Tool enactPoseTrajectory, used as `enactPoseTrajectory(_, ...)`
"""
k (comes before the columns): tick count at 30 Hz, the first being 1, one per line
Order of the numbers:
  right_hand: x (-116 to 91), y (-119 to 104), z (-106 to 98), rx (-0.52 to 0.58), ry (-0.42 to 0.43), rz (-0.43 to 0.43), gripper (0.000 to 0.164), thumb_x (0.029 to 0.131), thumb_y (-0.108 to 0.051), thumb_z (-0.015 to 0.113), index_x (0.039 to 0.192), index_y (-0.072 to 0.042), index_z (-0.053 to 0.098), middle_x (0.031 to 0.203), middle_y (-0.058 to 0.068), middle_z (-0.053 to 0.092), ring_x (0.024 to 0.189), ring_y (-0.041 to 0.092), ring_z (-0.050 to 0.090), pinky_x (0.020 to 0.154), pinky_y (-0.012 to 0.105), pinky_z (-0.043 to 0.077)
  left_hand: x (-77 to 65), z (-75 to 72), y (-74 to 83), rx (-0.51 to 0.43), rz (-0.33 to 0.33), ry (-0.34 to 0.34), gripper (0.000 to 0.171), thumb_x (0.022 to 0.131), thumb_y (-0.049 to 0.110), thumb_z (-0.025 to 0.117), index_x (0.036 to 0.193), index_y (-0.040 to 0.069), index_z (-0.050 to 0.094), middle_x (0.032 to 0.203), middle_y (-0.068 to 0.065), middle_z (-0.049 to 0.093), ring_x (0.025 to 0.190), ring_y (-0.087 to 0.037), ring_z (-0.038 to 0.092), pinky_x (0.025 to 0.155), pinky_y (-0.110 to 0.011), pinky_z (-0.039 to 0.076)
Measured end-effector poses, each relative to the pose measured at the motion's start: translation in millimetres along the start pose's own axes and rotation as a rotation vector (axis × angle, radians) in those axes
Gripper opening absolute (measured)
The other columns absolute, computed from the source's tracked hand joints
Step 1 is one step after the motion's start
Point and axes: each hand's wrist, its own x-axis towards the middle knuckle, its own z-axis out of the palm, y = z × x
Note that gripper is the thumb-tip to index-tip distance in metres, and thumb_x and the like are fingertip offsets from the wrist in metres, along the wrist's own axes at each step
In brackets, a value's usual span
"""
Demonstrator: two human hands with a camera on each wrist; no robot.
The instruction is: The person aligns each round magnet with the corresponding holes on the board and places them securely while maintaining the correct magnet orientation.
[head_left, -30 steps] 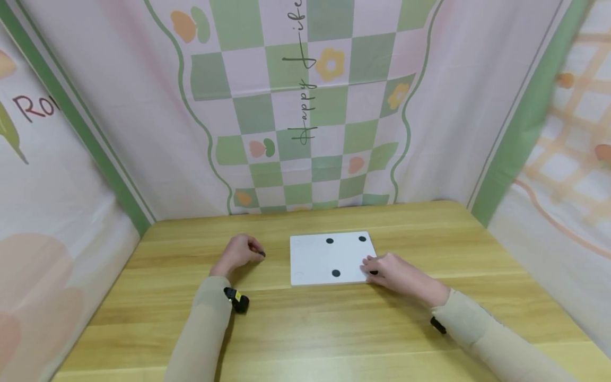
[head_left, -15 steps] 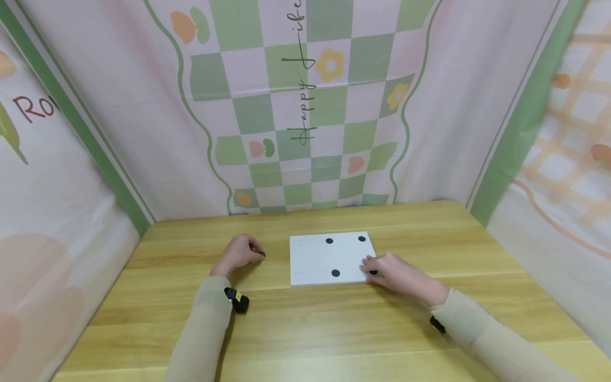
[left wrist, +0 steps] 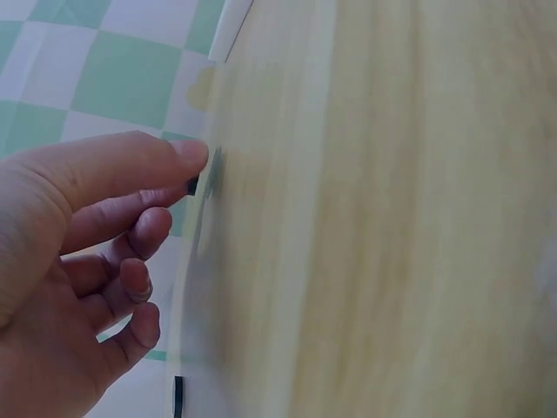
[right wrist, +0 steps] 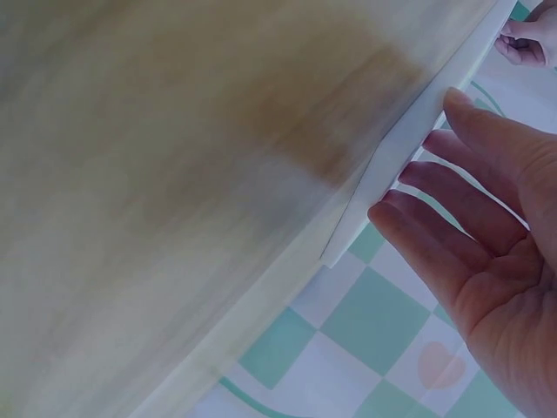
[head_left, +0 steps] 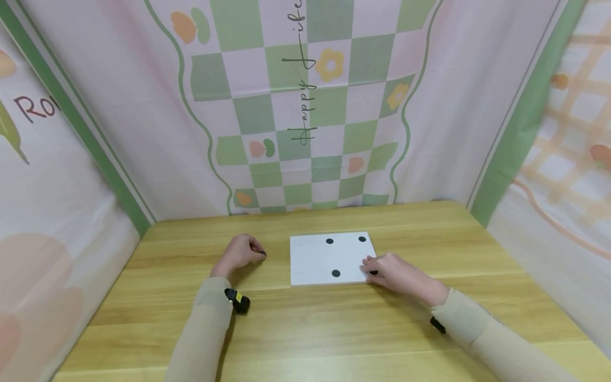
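Left of the white board, my left hand (head_left: 240, 252) pinches a small black disc (left wrist: 192, 185) between thumb and finger, just over the wooden table. The white board (head_left: 312, 258) lies flat; black discs sit at its top middle (head_left: 330, 241), top right corner (head_left: 362, 239) and lower middle (head_left: 336, 274). Faint round outlines mark its left corners. My right hand (head_left: 393, 271) rests its spread fingertips on the board's lower right part, partly covering another black disc (head_left: 374, 272). In the right wrist view the fingertips meet the white board (right wrist: 383, 174).
The wooden table (head_left: 305, 323) extends around the board. A second dark, thin piece (left wrist: 178, 396) lies below the left hand in the left wrist view. Patterned cloth (head_left: 315, 111) hangs behind the table and on both sides.
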Motion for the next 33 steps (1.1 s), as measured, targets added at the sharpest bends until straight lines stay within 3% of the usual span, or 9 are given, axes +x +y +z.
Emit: enactPoseTrajectory(33, 1, -2, -1, -0.004, 0.016, -0.016, 0.021, 0.084, -0.006, 0.069, 0.104, 0.000, 0.070, 0.110, 0.021, 0.067, 0.105, 0.036, 0.064, 0.086, 0.043, 0.054, -15.0, 2.1, 14.5, -0.064, 0.029, -0.020, 0.011, 0.076, 0.017, 0.079, 0.083, 0.012, 0.071, 0.079, -0.001, 0.064, 0.069, -0.014, 0.056, 0.059, -0.025, 0.047)
